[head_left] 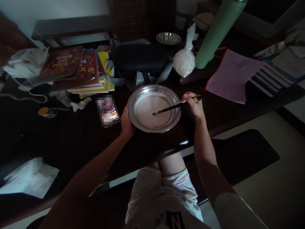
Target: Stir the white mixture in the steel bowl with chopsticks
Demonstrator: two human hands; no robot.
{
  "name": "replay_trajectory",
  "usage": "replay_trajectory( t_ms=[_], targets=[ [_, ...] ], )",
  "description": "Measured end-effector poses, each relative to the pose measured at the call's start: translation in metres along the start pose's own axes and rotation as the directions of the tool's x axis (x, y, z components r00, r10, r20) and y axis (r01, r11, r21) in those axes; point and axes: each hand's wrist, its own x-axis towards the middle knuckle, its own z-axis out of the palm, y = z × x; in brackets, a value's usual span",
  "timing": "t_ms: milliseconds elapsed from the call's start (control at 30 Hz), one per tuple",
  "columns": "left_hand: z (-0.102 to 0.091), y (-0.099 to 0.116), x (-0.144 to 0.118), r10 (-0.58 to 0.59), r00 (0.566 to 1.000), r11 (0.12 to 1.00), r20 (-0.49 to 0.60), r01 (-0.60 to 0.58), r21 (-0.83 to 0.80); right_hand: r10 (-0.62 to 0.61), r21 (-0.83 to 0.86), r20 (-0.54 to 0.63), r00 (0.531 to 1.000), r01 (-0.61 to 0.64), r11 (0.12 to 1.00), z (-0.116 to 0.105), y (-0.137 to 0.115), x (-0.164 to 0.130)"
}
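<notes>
Beside the phone (110,112), the left hand (126,123) grips the metal plate's (140,95) rim; right hand (193,103) fingers pinch chopsticks (173,107) dipped into what looks like pale batter.

The phone (110,112) screen is blurred, so nothing on it can be read. The green bottle (218,31) is cut off by the top edge. The left hand's (127,123) fingers are hidden under the plate (143,92) rim. The book (62,62) titles are too dim to read. The desk's (71,136) left part is lost in darkness.
</notes>
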Motion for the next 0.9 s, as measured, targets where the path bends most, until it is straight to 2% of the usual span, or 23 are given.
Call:
replay_trajectory(
  t_ms=[100, 200, 267, 400, 600, 733, 900],
  targets=[
    [-0.0009, 0.0004, 0.0009, 0.011, 1.000, 1.000, 0.021, -0.012, 0.016, 0.018, -0.024, 0.068, 0.998, -0.016, 1.000, 0.0016, -0.0018, -0.0002],
    [-0.0010, 0.0002, 0.0013, 0.017, 0.999, 1.000, 0.039, -0.018, 0.009, 0.010, -0.016, -0.022, 1.000, -0.010, 1.000, 0.0005, -0.0025, 0.0000],
    [-0.0008, -0.0003, 0.0012, 0.020, 0.999, 1.000, 0.040, -0.020, 0.001, 0.008, -0.001, -0.039, 0.999, -0.008, 1.000, 0.0000, -0.0026, 0.0000],
    [-0.0023, 0.0001, 0.0014, 0.040, 0.998, 0.999, 0.039, -0.041, 0.028, 0.024, -0.023, 0.068, 0.997, -0.022, 0.999, 0.0017, -0.0043, -0.0003],
    [-0.0044, 0.0027, 0.0011, 0.048, 0.998, 0.996, 0.037, -0.051, 0.078, 0.013, -0.010, -0.045, 0.999, -0.013, 1.000, 0.0015, -0.0042, -0.0008],
    [-0.0023, 0.0011, 0.0000, 0.044, 0.998, 0.996, 0.052, -0.048, 0.072, 0.026, -0.025, 0.050, 0.998, -0.024, 0.999, 0.0029, -0.0045, -0.0011],
    [-0.0017, -0.0014, 0.0006, 0.056, 0.998, 0.998, 0.017, -0.056, 0.042, 0.006, -0.009, -0.048, 0.999, -0.006, 1.000, 0.0011, -0.0041, -0.0005]
  ],
)
